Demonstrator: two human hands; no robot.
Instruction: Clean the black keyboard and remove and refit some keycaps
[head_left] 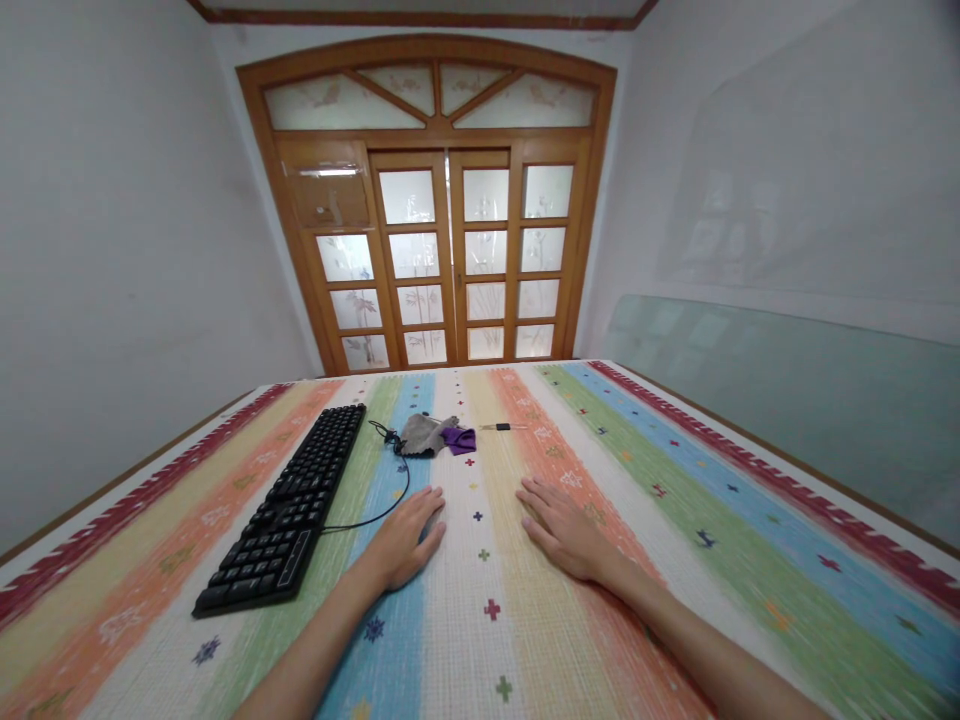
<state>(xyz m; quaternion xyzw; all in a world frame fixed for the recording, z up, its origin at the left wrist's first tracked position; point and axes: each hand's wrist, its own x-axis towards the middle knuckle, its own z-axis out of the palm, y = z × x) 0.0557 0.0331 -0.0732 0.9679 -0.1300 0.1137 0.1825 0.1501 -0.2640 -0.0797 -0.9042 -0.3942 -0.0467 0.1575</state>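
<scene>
My left hand [406, 535] rests palm down on the striped cloth [480, 600], fingers stretched forward, with nothing visible in it. To its left lies a black keyboard [296, 510], set at a slant, whose cable [397, 500] curls up toward the middle. My right hand [564, 528] also lies flat on the cloth, fingers pointing forward and holding nothing. Beyond both hands sit a crumpled grey cloth [424, 435] and a purple cloth [460, 439], touching each other. Right of these is a small slim tool with a black middle [503, 427]; its kind I cannot make out.
Striped cloth covers the whole table, whose far edge ends before wooden glass-paned doors [450, 250]. A pale green panel [750, 370] stands along the right wall. Plain wall [135, 250] rises on the left.
</scene>
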